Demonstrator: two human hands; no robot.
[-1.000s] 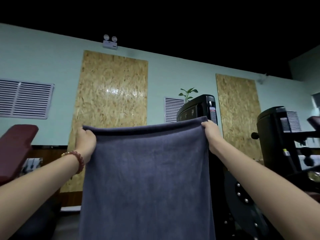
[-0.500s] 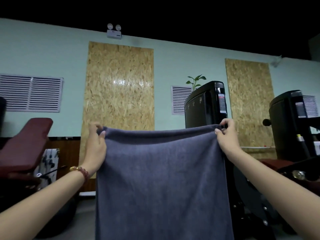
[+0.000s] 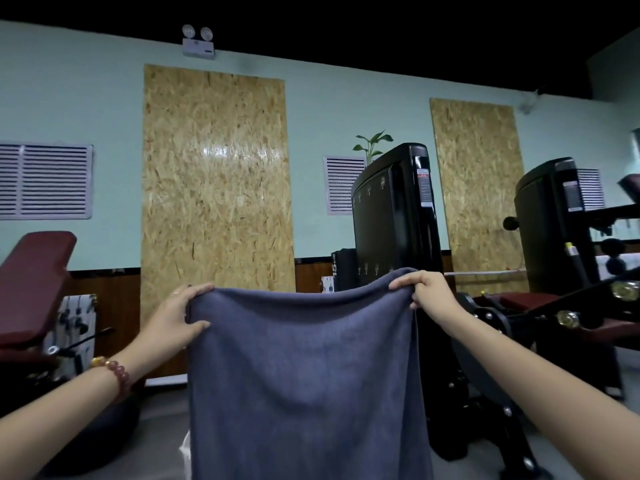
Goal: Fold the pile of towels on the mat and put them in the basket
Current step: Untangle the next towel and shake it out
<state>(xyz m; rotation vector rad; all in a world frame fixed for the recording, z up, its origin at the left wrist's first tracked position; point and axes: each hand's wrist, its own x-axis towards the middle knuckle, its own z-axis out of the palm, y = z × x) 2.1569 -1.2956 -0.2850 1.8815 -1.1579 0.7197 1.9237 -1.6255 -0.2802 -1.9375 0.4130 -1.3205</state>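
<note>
A blue-grey towel hangs spread out in front of me, filling the lower middle of the head view. My left hand grips its top left corner, thumb across the front. My right hand pinches the top right corner with curled fingers. The top edge sags a little between the two hands. The towel's lower part runs out of the frame. The mat, the pile of towels and the basket are not in view.
A dark red padded bench stands at the left. Two black weight machines stand behind the towel at the right, with dark frame parts low on the floor. Grey floor shows left of the towel.
The towel and both hands have come lower in the view, and the hands have drawn slightly together, so the top edge now sags. Both hands keep hold of their corners.
</note>
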